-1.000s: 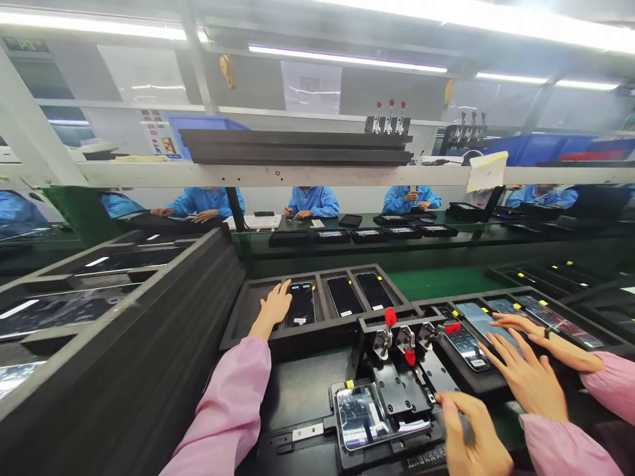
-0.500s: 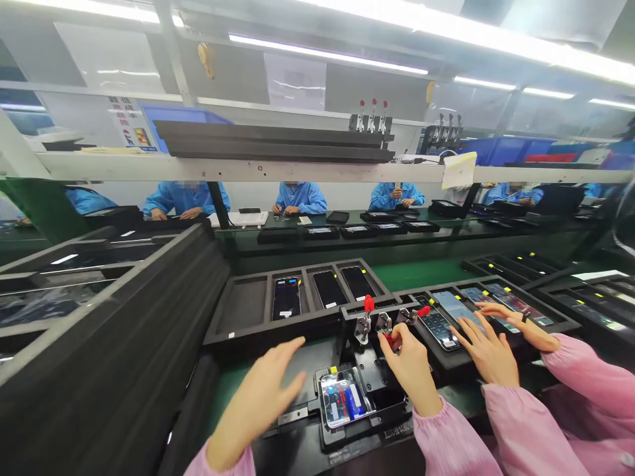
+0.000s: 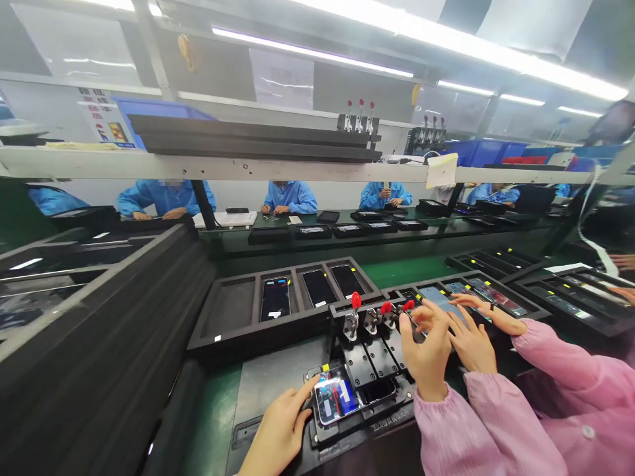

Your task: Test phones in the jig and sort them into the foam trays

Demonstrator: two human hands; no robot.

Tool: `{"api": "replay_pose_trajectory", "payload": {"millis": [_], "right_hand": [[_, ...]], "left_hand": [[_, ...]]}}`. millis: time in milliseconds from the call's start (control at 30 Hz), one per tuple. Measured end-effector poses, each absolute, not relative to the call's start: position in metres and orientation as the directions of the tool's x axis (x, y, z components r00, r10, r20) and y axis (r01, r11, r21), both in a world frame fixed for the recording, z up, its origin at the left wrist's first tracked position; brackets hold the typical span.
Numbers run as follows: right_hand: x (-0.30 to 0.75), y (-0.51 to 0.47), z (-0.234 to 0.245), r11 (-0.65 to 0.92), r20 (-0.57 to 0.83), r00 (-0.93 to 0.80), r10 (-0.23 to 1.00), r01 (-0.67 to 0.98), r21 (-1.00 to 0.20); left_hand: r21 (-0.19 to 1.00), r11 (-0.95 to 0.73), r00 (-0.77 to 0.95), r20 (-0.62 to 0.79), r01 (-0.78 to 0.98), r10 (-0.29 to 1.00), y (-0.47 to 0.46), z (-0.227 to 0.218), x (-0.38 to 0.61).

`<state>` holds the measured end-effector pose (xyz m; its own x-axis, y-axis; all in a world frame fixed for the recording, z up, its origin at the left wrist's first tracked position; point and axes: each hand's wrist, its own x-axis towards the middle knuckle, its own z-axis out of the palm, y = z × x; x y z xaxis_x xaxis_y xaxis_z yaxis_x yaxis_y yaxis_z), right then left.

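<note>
My left hand [image 3: 280, 423] is at the left end of a black clamping fixture [image 3: 391, 410]. Its index finger is stretched out to the upper left edge of a phone [image 3: 336, 395] with a lit, colourful screen, and its thumb is apart below. The phone lies in the fixture, its right part under black plates [image 3: 361, 362]. My right hand [image 3: 427, 347] hovers at the right of the fixture, fingers bent and apart, holding nothing visible. By its thumb is a red clamp handle [image 3: 408, 305]; another red handle [image 3: 356, 301] stands upright further left.
Behind the fixture is a black foam tray [image 3: 225, 337] with three phones. A co-worker's hands [image 3: 471, 340] reach over another phone tray [image 3: 536, 307] close at my right. Stacked foam trays [image 3: 124, 324] rise at the left. A white shelf [image 3: 297, 170] crosses above.
My left hand has moved right and down onto the phone's edge. My right hand has let go of a red clamp handle and moved right. The view has shifted slightly.
</note>
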<state>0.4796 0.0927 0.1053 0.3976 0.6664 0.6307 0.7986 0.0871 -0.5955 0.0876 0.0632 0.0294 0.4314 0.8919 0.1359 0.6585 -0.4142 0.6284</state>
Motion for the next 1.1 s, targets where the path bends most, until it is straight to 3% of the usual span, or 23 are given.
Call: {"api": "replay_pose_trajectory", "payload": {"millis": [133, 267, 400, 533, 667, 833, 1000, 1100], "right_hand": [[0.421, 0.108, 0.135, 0.311, 0.645, 0.248, 0.722, 0.717, -0.624], [0.381, 0.106, 0.142, 0.298, 0.701, 0.292, 0.651, 0.751, -0.589], [0.376, 0.077, 0.103, 0.294, 0.772, 0.333, 0.541, 0.785, -0.545], [0.377, 0.064, 0.051, 0.203, 0.690, 0.285, 0.665, 0.820, -0.535], [0.380, 0.067, 0.029, 0.185, 0.557, 0.197, 0.807, 0.811, -0.555], [0.414, 0.060, 0.034, 0.270, 0.613, 0.279, 0.739, 0.712, -0.649], [0.500, 0.086, 0.047, 0.320, 0.626, 0.306, 0.717, 0.654, -0.686], [0.540, 0.103, 0.039, 0.214, 0.597, 0.223, 0.771, 0.792, -0.572]], "left_hand": [[0.575, -0.460, 0.461, 0.157, 0.676, 0.874, 0.068, 0.028, 0.107], [0.472, -0.522, 0.492, 0.196, 0.711, 0.848, 0.070, 0.034, 0.124], [0.427, -0.591, 0.569, 0.193, 0.684, 0.799, 0.069, 0.045, 0.125], [0.392, -0.627, 0.624, 0.155, 0.673, 0.766, 0.070, 0.049, 0.127], [0.380, -0.617, 0.627, 0.114, 0.689, 0.770, 0.071, 0.050, 0.128], [0.443, -0.535, 0.520, 0.167, 0.719, 0.837, 0.103, 0.087, 0.113], [0.331, -0.445, 0.361, 0.286, 0.832, 0.888, 0.215, 0.130, 0.130], [0.287, -0.402, 0.344, 0.232, 0.869, 0.910, 0.280, 0.124, 0.157]]}}
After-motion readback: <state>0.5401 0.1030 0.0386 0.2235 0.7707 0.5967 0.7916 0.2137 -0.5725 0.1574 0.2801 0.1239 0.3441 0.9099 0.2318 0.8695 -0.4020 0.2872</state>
